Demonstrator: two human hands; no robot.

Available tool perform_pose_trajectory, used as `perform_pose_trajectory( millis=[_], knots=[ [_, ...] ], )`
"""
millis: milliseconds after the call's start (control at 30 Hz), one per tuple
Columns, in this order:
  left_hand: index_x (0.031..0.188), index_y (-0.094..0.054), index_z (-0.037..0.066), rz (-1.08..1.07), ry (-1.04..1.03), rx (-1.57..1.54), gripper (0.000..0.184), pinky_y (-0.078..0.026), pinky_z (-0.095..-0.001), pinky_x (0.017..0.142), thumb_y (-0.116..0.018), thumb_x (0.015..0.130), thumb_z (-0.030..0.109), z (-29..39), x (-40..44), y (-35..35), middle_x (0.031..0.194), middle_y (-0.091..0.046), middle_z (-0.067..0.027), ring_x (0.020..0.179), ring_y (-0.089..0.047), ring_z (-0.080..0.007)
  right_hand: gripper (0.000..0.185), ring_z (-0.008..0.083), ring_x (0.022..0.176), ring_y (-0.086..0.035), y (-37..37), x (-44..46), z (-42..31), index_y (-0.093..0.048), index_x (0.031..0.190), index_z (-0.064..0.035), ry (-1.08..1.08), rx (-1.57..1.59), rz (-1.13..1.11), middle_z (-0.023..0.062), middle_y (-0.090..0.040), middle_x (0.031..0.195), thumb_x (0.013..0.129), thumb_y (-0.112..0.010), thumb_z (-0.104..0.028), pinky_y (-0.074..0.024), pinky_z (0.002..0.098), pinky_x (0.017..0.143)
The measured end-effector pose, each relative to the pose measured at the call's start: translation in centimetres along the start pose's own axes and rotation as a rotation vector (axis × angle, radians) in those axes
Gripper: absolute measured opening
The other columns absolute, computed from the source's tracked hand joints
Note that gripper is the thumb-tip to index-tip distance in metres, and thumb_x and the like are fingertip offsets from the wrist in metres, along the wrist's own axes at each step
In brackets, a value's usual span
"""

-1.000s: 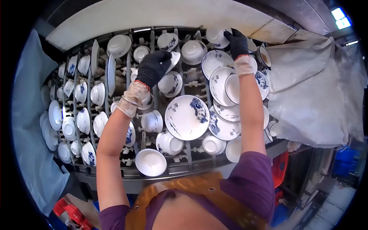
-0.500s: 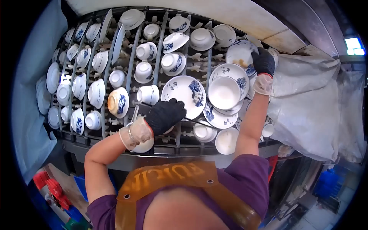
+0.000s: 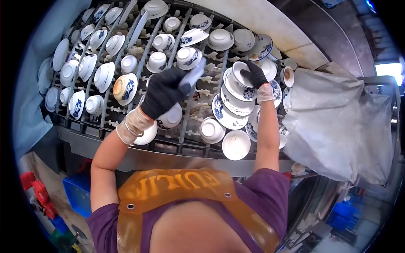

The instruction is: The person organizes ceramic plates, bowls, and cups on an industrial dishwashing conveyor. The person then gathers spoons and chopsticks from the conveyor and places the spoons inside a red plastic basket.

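My left hand (image 3: 166,93), in a black glove, is closed on a white plate (image 3: 195,75) that is tilted edge-on and smeared by motion. Below that hand lies a white bowl with a blue pattern (image 3: 171,117), partly covered by the wrist. My right hand (image 3: 255,75), also black-gloved, grips the rim of a white bowl (image 3: 241,71). This bowl is tipped above overlapping blue-patterned plates (image 3: 237,104). Nearby sit an upturned pair of bowls (image 3: 211,130) and a stained bowl (image 3: 236,145).
Rows of bowls and plates lean on a pegged conveyor rack (image 3: 184,122) to the left. A small bowl with brown residue (image 3: 287,76) is at the right. Plastic sheeting (image 3: 325,122) hangs beyond it; a blue crate (image 3: 78,194) stands on the floor.
My left hand has lifted the patterned plate off the rack and tilted it. My right hand has gone from a stained plate to the bowl on the stack. The view has shifted slightly.
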State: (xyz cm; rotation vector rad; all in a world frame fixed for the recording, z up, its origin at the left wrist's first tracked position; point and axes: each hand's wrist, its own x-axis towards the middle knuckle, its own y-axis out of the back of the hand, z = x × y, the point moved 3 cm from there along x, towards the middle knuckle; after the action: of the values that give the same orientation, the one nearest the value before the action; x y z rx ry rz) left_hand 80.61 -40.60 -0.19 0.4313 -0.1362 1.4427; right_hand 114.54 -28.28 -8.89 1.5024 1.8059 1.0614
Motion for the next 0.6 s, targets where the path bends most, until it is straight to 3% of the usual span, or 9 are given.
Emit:
perform_pose_trajectory(
  millis=[67,133,233,300,367,467,500,567,600],
  knots=[
    [0.090,-0.060,-0.002,0.147,0.096,-0.075,0.023,-0.047,-0.0257,0.061,-0.069,0.073,0.010,0.2,0.7,1.7,0.077,-0.063,-0.0059,0.069,-0.056,-0.0086,0.040,0.0276,0.089,-0.059,0.6,0.2,1.2,-0.059,0.105,-0.0078,-0.110,-0.044,-0.055,0.0135,-0.063,0.097,0.070,-0.068,-0.025,-0.0440,0.0342,0.081],
    [0.091,-0.061,-0.001,0.205,0.193,-0.090,0.020,-0.046,-0.0255,0.064,-0.065,0.075,0.011,-0.4,1.5,2.9,0.078,-0.063,-0.0058,0.069,-0.056,-0.0105,0.045,0.0267,0.089,-0.060,2.0,0.2,0.3,-0.059,0.106,-0.0095,-0.228,-0.156,-0.111,0.0130,-0.063,0.097,0.066,-0.071,-0.027,-0.0443,0.0337,0.081],
    [0.093,-0.061,-0.001,0.099,0.264,0.067,0.024,-0.045,-0.0275,0.070,-0.063,0.076,0.016,-3.5,3.2,3.3,0.081,-0.063,-0.0060,0.074,-0.057,-0.0127,0.030,0.0325,0.086,-0.058,5.0,-0.5,-6.9,-0.059,0.097,-0.0094,-0.151,-0.447,0.141,0.0121,-0.063,0.089,0.071,-0.065,-0.022,-0.0457,0.0394,0.075],
    [0.094,-0.061,-0.001,-0.018,0.166,0.263,0.027,-0.045,-0.0306,0.072,-0.063,0.076,0.019,-7.7,3.8,2.4,0.082,-0.064,-0.0087,0.075,-0.058,-0.0173,0.023,0.0345,0.083,-0.057,4.0,0.6,-5.9,-0.057,0.093,-0.0078,0.018,-0.463,0.318,0.0124,-0.061,0.085,0.073,-0.061,-0.017,-0.0464,0.0401,0.073],
    [0.096,-0.060,-0.001,-0.010,0.196,0.262,0.030,-0.046,-0.0332,0.072,-0.063,0.076,0.021,-4.6,3.3,1.7,0.083,-0.064,-0.0115,0.076,-0.060,-0.0216,0.022,0.0342,0.085,-0.057,3.3,1.0,-7.1,-0.056,0.093,-0.0067,0.383,-0.376,0.609,0.0148,-0.059,0.091,0.072,-0.060,-0.010,-0.0470,0.0380,0.073],
    [0.096,-0.060,0.000,-0.110,0.198,0.379,0.030,-0.046,-0.0322,0.070,-0.063,0.074,0.021,-4.1,2.2,1.6,0.083,-0.064,-0.0137,0.074,-0.060,-0.0211,0.027,0.0314,0.092,-0.055,0.5,1.0,-9.3,-0.056,0.092,-0.0046,0.556,-0.264,0.220,0.0160,-0.056,0.101,0.066,-0.065,-0.005,-0.0471,0.0360,0.076],
    [0.096,-0.060,0.000,-0.151,0.227,0.281,0.030,-0.046,-0.0314,0.069,-0.064,0.074,0.020,-4.3,1.3,1.5,0.082,-0.063,-0.0147,0.073,-0.061,-0.0201,0.030,0.0306,0.092,-0.056,0.6,-0.2,-10.3,-0.057,0.096,-0.0048,0.653,-0.356,0.297,0.0148,-0.056,0.102,0.068,-0.066,-0.008,-0.0468,0.0354,0.077],
    [0.094,-0.059,0.001,-0.317,0.170,0.426,0.029,-0.047,-0.0314,0.069,-0.064,0.074,0.021,-4.1,-0.6,0.8,0.083,-0.063,-0.0138,0.073,-0.061,-0.0219,0.031,0.0322,0.089,-0.057,-0.4,0.8,-6.5,-0.060,0.098,-0.0095,0.278,-0.039,0.180,0.0128,-0.059,0.101,0.070,-0.066,-0.020,-0.0457,0.0372,0.078],
    [0.087,-0.059,0.003,-0.269,0.027,0.561,0.027,-0.047,-0.0372,0.067,-0.065,0.070,0.024,-3.6,-1.4,0.4,0.078,-0.062,-0.0158,0.073,-0.059,-0.0320,0.037,0.0300,0.090,-0.058,-0.4,1.0,-4.6,-0.058,0.106,-0.0094,0.055,-0.029,0.044,0.0139,-0.061,0.100,0.072,-0.065,-0.024,-0.0450,0.0368,0.079]
  ],
)
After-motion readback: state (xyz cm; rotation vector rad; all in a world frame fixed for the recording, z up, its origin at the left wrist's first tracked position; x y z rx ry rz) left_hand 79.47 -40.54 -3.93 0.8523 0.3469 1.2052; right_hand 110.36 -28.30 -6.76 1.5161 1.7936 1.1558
